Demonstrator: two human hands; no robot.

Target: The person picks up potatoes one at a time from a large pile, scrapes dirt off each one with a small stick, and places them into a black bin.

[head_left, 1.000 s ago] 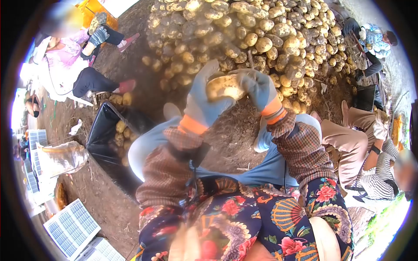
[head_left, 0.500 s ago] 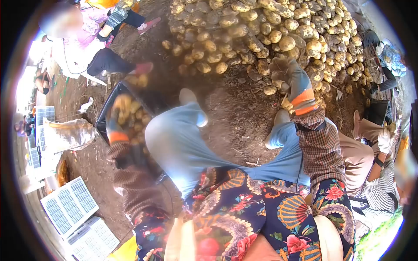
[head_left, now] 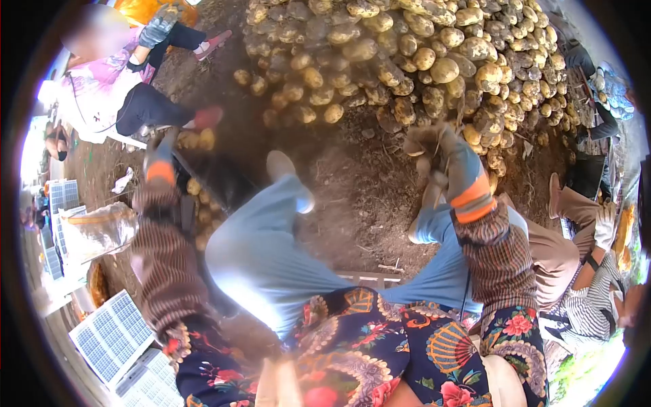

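Note:
My left hand (head_left: 161, 150), in a grey-blue glove with an orange cuff, is at the far corner of a black crate (head_left: 220, 178). Its fingers are blurred, and its grip is unclear. Potatoes (head_left: 205, 139) lie beside it, and others (head_left: 202, 197) are inside the crate, partly hidden by my sleeve. My right hand (head_left: 444, 152), gloved the same way, is over the soil at the near edge of a large potato pile (head_left: 444, 70). Its soil-stained fingers are bent and apart, with no potato visible between them.
One person (head_left: 102, 95) sits at the upper left. Another person's gloved hand (head_left: 605, 226) is at the right, and a third person (head_left: 600, 125) is above it. A whitish sack (head_left: 102, 229) and patterned white panels (head_left: 113, 336) lie at the left. My shoes rest on the soil.
My left hand has moved from above the potatoes in the crate up and left to its far corner. My right hand has come slightly down, nearer my body. The view has shifted a little.

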